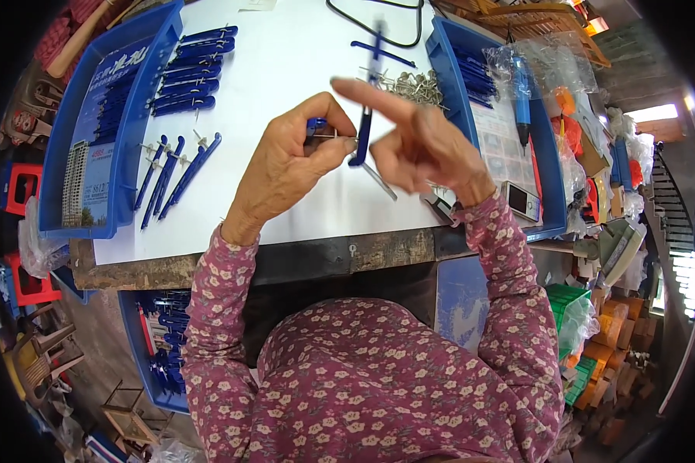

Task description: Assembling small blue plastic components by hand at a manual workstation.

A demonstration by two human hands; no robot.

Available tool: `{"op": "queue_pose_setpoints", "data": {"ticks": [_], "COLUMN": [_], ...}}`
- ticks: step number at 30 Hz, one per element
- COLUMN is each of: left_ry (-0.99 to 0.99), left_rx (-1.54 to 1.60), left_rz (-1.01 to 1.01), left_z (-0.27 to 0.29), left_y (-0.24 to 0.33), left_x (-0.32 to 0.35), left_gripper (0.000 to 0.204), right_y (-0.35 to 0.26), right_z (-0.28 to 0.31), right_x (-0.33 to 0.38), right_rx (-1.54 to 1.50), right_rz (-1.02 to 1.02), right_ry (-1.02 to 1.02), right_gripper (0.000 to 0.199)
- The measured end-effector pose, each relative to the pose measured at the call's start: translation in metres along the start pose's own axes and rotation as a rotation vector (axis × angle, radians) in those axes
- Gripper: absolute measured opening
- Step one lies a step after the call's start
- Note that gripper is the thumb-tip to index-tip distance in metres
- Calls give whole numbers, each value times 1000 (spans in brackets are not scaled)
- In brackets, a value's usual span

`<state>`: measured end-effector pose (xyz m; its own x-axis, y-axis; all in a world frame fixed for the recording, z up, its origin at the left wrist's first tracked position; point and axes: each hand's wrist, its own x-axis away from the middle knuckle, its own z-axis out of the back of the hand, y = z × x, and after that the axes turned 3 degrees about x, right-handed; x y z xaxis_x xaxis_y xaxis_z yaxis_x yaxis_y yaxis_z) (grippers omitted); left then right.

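Left hand (286,166) pinches a metal pin into the blue compass leg (363,127); right hand (417,147) grips that leg, forefinger out. Left of it, finished legs (174,174) on the table (286,54); behind, loose pins (413,85) remain.

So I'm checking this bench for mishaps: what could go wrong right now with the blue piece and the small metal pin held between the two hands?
The left hand pinches a thin metal pin against the blue piece held in the right hand; held so lightly, the pin might slip and drop.

The right hand works just in front of the pile of metal pins; a sweep of the hand could scatter them.
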<state>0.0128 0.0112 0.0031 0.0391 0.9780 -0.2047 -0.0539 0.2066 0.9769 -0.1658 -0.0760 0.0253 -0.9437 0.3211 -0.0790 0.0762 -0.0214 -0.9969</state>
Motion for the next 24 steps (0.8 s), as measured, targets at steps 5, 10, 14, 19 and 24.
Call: {"op": "queue_pose_setpoints", "data": {"ticks": [5,10,14,19,24], "left_ry": [-19,43,-44,-13,-26], "left_rx": [3,102,62,54,192], "left_rz": [-17,-30,-32,-51,-66], "left_z": [2,4,4,0,3], "left_y": [0,-4,-4,-4,1], "left_x": [-5,-4,-8,-4,-5], "left_gripper": [7,5,7,10,7], "right_y": [18,-1,7,0,22], "right_z": [17,2,4,1,16], "right_x": [9,9,9,4,1], "right_rx": [164,-40,-142,-12,168], "right_rz": [-327,-105,-14,-20,-39], "right_ry": [-69,-313,-184,45,180], "right_gripper": [69,68,78,72,51]}}
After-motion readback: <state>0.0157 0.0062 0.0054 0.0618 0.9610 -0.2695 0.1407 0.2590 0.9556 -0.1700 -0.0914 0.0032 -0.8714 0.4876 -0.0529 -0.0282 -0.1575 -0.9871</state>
